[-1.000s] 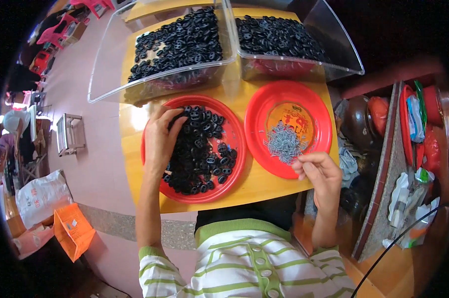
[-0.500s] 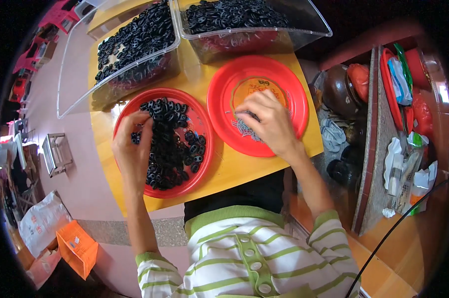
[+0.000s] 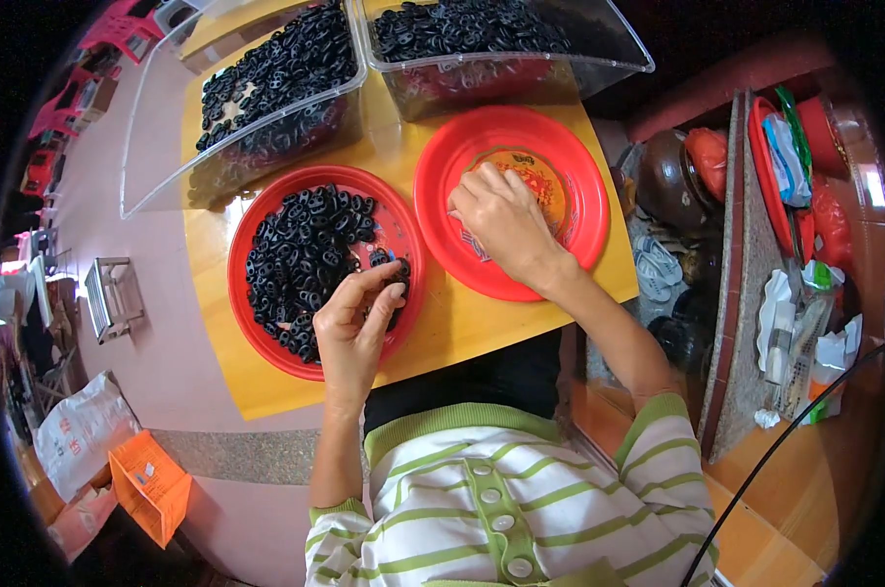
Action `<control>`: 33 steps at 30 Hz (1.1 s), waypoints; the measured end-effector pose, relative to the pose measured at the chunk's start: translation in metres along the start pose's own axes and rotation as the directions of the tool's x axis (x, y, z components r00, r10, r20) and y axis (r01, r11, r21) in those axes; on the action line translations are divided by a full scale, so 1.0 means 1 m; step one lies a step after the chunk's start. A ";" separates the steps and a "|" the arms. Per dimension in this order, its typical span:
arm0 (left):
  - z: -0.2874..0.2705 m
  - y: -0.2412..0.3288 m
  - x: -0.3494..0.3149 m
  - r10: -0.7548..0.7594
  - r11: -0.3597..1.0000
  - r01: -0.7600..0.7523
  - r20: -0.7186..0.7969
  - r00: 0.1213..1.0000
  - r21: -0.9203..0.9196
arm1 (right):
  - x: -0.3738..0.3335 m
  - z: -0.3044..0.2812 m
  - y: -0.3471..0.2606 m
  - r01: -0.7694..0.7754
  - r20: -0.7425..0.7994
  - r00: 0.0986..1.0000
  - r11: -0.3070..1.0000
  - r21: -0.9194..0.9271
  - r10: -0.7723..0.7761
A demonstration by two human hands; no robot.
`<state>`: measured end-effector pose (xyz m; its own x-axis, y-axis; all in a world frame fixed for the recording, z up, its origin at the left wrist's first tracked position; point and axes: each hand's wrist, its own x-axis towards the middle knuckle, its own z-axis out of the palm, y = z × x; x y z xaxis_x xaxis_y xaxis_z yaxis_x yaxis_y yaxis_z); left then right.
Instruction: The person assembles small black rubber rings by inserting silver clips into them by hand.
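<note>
My left hand (image 3: 353, 318) is over the near right rim of a red round tray (image 3: 288, 368). Its thumb and forefinger curl together in a pinch. Dark pieces show right by the fingertips, but I cannot make out what is between them. Small black two-holed plastic pieces (image 3: 301, 256) fill much of this tray. Over a second red round tray (image 3: 584, 181), my right hand (image 3: 506, 220) bends downward with its fingers drawn together. The fingertips and anything in them are hidden. Small grey metal pins (image 3: 475, 245) lie beside that hand, partly covered by it.
Two clear plastic bins (image 3: 257, 132) (image 3: 482, 78) heaped with black pieces stand at the back of the yellow table (image 3: 452, 333). To the right, a ledge (image 3: 731, 293) carries packages. A metal stool (image 3: 112, 301) and an orange basket (image 3: 149, 484) are on the left.
My left hand has moved rightward and nearer across the left tray. My right hand has shifted slightly left and turned downward; the dark piece seen at its fingers is now out of sight.
</note>
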<state>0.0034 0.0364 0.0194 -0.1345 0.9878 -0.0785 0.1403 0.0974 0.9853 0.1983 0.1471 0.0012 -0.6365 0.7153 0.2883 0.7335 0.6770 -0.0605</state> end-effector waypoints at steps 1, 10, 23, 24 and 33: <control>0.002 0.001 0.000 -0.090 0.986 0.089 -0.002 0.996 -0.140 | -0.001 -0.001 0.001 -0.024 0.000 1.000 0.999 0.022 0.024; 0.028 -0.001 0.022 -0.016 0.947 0.045 0.093 0.996 -0.319 | -0.011 -0.028 0.008 -0.507 0.462 0.846 0.135 0.851 0.265; 0.050 0.016 0.034 0.095 0.983 -0.096 -0.012 0.995 -0.160 | -0.014 -0.055 -0.007 -0.492 0.476 0.845 0.009 0.870 0.244; 0.051 0.018 0.034 0.010 0.977 -0.012 -0.013 1.000 -0.211 | -0.016 -0.051 -0.008 -0.461 0.434 0.857 0.037 0.886 0.277; 0.060 0.002 0.038 0.166 0.960 -0.181 -0.086 0.982 -0.213 | -0.017 -0.038 -0.010 -0.398 0.363 0.862 0.030 0.917 0.353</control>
<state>0.0574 0.0815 0.0098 -0.1934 0.9761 0.0994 -0.0497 -0.1109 0.9926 0.2108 0.1213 0.0329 -0.3761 0.9188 -0.1197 0.0567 -0.1062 -0.9927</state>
